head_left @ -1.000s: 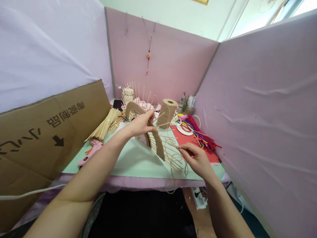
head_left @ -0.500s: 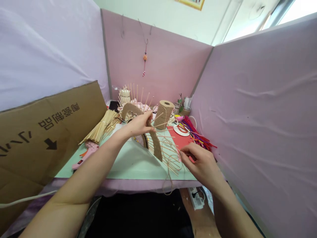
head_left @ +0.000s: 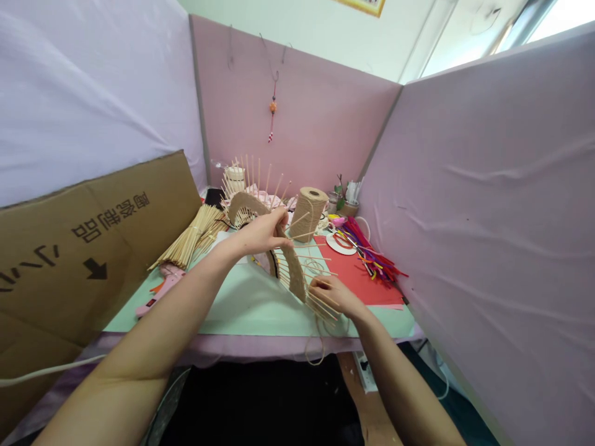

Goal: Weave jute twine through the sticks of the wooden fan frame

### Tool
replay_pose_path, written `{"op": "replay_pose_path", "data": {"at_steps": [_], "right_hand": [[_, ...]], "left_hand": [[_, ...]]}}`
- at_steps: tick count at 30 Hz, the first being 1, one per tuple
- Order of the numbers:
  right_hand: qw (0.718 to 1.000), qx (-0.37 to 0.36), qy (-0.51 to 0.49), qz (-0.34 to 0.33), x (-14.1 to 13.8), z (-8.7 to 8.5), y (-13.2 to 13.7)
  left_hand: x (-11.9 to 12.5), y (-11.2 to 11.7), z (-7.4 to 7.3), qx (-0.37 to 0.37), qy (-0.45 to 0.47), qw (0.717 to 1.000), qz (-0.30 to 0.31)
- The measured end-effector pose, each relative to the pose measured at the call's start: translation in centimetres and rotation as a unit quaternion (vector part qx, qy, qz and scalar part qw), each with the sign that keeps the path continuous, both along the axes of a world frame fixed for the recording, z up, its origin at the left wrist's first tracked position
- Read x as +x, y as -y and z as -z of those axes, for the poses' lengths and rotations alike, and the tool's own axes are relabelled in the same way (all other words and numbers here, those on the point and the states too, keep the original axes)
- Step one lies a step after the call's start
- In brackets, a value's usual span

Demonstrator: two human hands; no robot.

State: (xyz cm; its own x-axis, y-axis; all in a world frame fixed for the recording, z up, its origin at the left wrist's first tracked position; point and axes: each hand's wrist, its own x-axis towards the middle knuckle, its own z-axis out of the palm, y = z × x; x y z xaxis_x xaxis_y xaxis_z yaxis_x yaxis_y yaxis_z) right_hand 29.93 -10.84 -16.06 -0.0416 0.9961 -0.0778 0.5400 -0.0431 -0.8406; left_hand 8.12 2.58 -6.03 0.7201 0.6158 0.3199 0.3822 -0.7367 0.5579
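Observation:
A curved piece woven of brown twine over thin wooden sticks [head_left: 296, 272] stands tilted on the table, with its stick ends fanning outward. My left hand [head_left: 267, 232] grips its woven band near the top, thumb on the near side and fingers over the far side. At the lower right, my right hand [head_left: 332, 292] is closed among the stick ends beside the band, its fingertips pinched on the twine. A loose loop of twine [head_left: 321, 356] hangs below it over the table edge. The fingertips are partly hidden by the sticks.
Behind stands a large twine spool [head_left: 309, 214]. On the left are a bundle of sticks [head_left: 190, 238], a pink glue gun [head_left: 160, 291] and a cardboard sheet [head_left: 93, 260]. Colourful pipe cleaners [head_left: 379, 263] and red paper [head_left: 367, 288] lie on the right.
My right hand has moved left and inward, from beside the stick tips to among them next to the band. My left hand keeps its hold in the same place.

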Motion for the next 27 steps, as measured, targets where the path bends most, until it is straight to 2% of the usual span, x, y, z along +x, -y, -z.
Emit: {"op": "replay_pose_path", "data": {"at_steps": [2,5,9,15,19,22,25,27], "right_hand": [[0.999,-0.02,-0.027,0.0,-1.0,1.6,-1.0],[0.999,-0.001,-0.033,0.006,-1.4,2.6,-1.7],[0.999,0.036,-0.016,0.022,-0.9,2.8,-1.5],[0.997,0.056,-0.05,-0.004,-0.3,2.4,-0.7],[0.997,0.08,-0.01,0.014,0.7,2.3,-0.4],[0.994,0.096,0.038,0.029,2.8,2.4,0.3],[0.984,0.116,0.113,0.075,6.8,1.9,1.8],[0.953,0.146,0.188,0.189,10.0,1.2,3.0]], "left_hand": [[0.0,0.1,0.1,-0.002,-0.008,1.0,0.001],[0.0,0.1,0.3,0.002,-0.004,1.0,-0.002],[0.0,0.1,0.5,0.021,0.009,1.0,-0.016],[0.0,0.0,0.5,0.013,0.012,1.0,-0.017],[-0.4,-0.4,0.4,0.013,0.022,0.999,-0.023],[-0.9,-0.8,0.2,0.002,0.04,0.999,-0.02],[-1.5,-1.0,-0.2,-0.012,0.054,0.998,-0.023],[-1.8,-1.1,-0.4,-0.022,0.058,0.998,-0.025]]}}
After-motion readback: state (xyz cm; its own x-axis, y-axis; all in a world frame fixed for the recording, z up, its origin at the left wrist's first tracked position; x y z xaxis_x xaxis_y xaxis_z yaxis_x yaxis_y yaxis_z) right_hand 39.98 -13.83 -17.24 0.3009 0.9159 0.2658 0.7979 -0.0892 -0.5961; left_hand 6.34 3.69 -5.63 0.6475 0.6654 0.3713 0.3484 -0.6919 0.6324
